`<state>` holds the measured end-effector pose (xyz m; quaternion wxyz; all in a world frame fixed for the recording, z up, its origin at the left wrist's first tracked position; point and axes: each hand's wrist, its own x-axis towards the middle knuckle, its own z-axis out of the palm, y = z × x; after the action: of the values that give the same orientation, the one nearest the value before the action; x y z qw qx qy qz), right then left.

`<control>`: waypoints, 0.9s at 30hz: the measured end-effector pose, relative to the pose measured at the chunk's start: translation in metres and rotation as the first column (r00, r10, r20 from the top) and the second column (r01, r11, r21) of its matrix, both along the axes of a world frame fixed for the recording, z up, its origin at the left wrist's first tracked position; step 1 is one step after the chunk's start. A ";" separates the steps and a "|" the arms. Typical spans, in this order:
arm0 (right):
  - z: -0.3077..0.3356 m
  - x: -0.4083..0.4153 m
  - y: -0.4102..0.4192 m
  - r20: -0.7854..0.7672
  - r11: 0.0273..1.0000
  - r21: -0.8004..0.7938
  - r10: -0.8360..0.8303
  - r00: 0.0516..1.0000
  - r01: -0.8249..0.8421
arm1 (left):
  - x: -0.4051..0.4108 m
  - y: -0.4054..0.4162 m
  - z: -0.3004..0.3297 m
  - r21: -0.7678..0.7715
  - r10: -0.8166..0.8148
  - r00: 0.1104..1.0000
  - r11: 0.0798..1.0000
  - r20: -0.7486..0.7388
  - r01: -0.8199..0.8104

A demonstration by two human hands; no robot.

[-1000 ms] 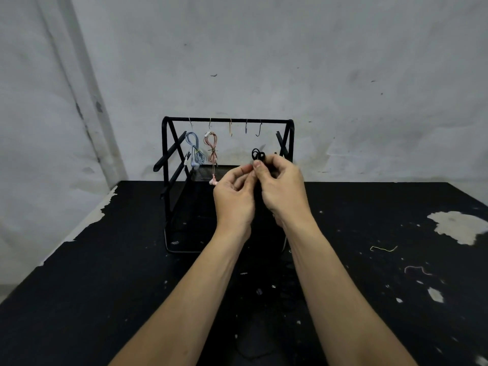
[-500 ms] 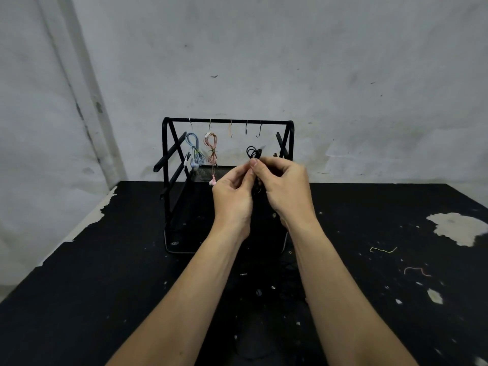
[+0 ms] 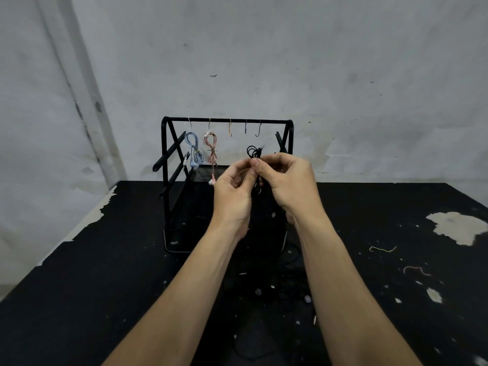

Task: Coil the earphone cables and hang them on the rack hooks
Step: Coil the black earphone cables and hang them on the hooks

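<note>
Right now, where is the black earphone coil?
In the head view the black earphone coil is pinched between both hands' fingers in front of the rack, below its empty right-side hooks.

Black earphone coil (image 3: 254, 151) held up, blue (image 3: 193, 151), pink (image 3: 211, 150) coils hooked

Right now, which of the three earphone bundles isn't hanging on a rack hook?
The black earphone bundle: both hands pinch it in front of the rack. The blue bundle and the pink bundle each hang from a hook.

Black chipped table (image 3: 105, 286): rack (image 3: 169, 207), loose black cables (image 3: 287, 289), twist ties (image 3: 383, 249).
</note>
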<state>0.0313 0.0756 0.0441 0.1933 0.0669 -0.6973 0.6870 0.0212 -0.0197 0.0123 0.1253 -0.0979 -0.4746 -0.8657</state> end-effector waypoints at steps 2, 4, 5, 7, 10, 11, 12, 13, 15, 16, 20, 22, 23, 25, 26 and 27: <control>0.000 0.000 0.001 0.014 1.000 -0.011 0.018 1.000 -0.018 | 0.000 -0.001 0.000 -0.007 -0.020 1.000 1.000 -0.010 0.020; 0.000 -0.001 0.000 0.023 1.000 -0.020 0.018 1.000 -0.018 | -0.001 -0.001 -0.001 -0.020 -0.034 0.999 0.999 -0.012 0.033; -0.001 -0.001 0.000 0.029 1.000 -0.025 0.016 0.999 -0.015 | -0.002 -0.001 -0.001 -0.023 -0.037 0.999 0.999 -0.008 0.037; -0.002 -0.002 0.000 0.034 1.000 -0.027 0.009 0.999 -0.008 | -0.003 -0.002 -0.001 -0.026 -0.052 0.999 0.998 -0.004 0.052; -0.004 -0.004 -0.001 0.015 1.000 -0.010 0.007 1.000 -0.007 | -0.004 -0.006 0.000 -0.026 -0.091 0.996 0.996 0.001 0.091; -0.005 -0.005 -0.001 0.004 1.000 0.001 0.002 1.000 -0.002 | -0.004 -0.006 0.000 -0.028 -0.094 0.996 0.995 0.002 0.094; -0.005 -0.005 -0.002 -0.007 1.000 0.009 -0.007 1.000 0.008 | -0.004 -0.006 0.001 -0.033 -0.088 0.996 0.996 0.001 0.088; -0.005 -0.005 -0.003 -0.017 1.000 0.012 -0.020 1.000 0.020 | -0.004 -0.006 0.001 -0.040 -0.074 0.997 0.996 -0.003 0.074; -0.005 -0.004 -0.005 -0.043 0.999 0.016 -0.051 0.998 0.051 | -0.004 -0.005 0.002 -0.051 -0.035 0.999 0.998 -0.006 0.034; -0.005 -0.003 -0.005 -0.060 0.997 0.023 -0.068 0.996 0.070 | -0.005 -0.004 0.002 -0.055 -0.014 1.000 0.998 -0.005 0.013; -0.004 0.000 -0.009 -0.144 0.987 0.062 -0.137 0.980 0.147 | -0.006 -0.001 0.003 -0.056 0.035 0.999 0.998 0.001 -0.035; -0.005 0.000 -0.011 -0.152 0.982 0.065 -0.166 0.974 0.177 | -0.007 0.000 0.002 -0.062 0.056 0.998 0.997 0.002 -0.056; -0.006 0.000 -0.012 -0.154 0.980 0.064 -0.179 0.972 0.191 | -0.007 0.001 0.001 -0.069 0.068 0.998 0.995 0.001 -0.068; -0.009 -0.001 -0.015 -0.158 0.973 0.061 -0.211 0.965 0.223 | -0.007 0.001 0.000 -0.073 0.084 0.996 0.994 0.001 -0.083; -0.011 -0.001 -0.016 -0.158 0.970 0.058 -0.225 0.961 0.237 | -0.006 0.002 0.000 -0.070 0.087 0.996 0.994 0.003 -0.087; -0.011 -0.001 -0.018 -0.159 0.970 0.046 -0.228 0.961 0.238 | -0.005 0.002 0.001 -0.071 0.094 0.996 0.993 0.005 -0.093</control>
<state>0.0304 0.0580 0.0329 0.3234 0.0427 -0.7054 0.6293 0.0159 -0.0180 0.0130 0.1600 -0.0763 -0.5096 -0.8419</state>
